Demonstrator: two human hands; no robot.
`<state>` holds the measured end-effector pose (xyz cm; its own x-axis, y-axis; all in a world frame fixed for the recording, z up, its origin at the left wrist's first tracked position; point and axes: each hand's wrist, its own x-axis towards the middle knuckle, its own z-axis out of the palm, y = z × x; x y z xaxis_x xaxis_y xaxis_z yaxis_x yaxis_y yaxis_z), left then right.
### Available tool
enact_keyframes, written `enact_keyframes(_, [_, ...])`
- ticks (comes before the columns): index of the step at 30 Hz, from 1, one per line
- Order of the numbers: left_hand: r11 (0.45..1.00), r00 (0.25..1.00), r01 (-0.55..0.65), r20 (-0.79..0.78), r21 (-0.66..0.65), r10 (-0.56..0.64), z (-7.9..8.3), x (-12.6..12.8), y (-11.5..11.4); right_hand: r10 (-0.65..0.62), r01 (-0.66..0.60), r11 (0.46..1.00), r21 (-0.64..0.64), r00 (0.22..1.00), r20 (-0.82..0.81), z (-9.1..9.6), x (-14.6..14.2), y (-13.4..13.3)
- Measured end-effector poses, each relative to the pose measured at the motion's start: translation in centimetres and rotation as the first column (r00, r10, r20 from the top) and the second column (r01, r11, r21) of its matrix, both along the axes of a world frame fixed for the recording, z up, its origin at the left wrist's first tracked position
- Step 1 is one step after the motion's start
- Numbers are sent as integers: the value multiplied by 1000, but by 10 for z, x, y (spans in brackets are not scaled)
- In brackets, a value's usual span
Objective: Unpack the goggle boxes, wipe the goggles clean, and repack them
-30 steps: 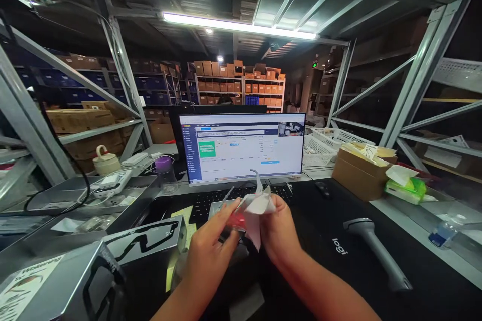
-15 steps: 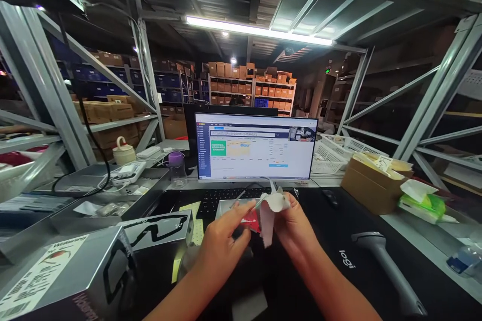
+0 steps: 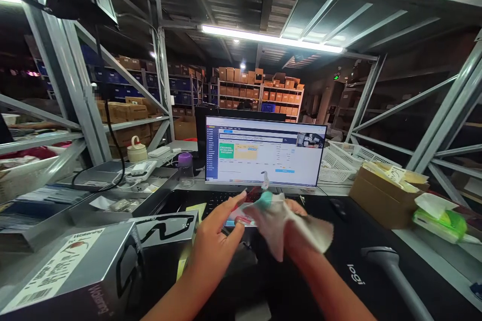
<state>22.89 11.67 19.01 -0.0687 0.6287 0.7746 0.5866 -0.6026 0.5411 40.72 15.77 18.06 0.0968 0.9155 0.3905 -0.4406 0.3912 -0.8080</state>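
My left hand (image 3: 216, 230) reaches in over the dark desk mat, thumb and fingers curled around a small flat red, white and pale blue packet (image 3: 244, 219); its far part is hidden by my fingers. My right hand (image 3: 296, 208) is closed on a limp whitish sheet (image 3: 280, 223), which looks like thin cloth or soft paper. The sheet droops in folds over my wrist and covers most of that hand. A teal patch shows near its top, blurred by motion. Both hands are close together in front of the monitor (image 3: 263, 155).
Silver boxes (image 3: 75, 266) with a printed label stand at left. A handheld scanner (image 3: 391, 271) and a mouse (image 3: 339, 209) lie at right, near an open carton (image 3: 380, 203) and a green tissue pack (image 3: 440, 220). A keyboard (image 3: 216, 198) sits below the monitor.
The whitish sheet has spread out and swung rightward over my right wrist. My left hand has shifted slightly left of the sheet. The whole view has turned a little to the left.
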Motion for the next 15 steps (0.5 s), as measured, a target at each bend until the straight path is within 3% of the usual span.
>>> enact_keyframes(3, [993,997,-1,-81,115,11,-11,5,-1,37,-37,999,-33,999,-18,-11,-34,-20])
enact_keyframes(6, [976,984,94,-170,197,-60,-18,8,-6,-47,46,999,-10,996,-73,-15,-53,-37])
enact_keyframes(9, [974,979,123,-182,191,-88,-17,12,-11,-89,93,995,44,992,-94,-12,-49,-44])
enact_keyframes(15, [963,979,101,-195,249,-53,-13,18,-13,8,-14,1000,-22,971,-241,-7,-43,-45])
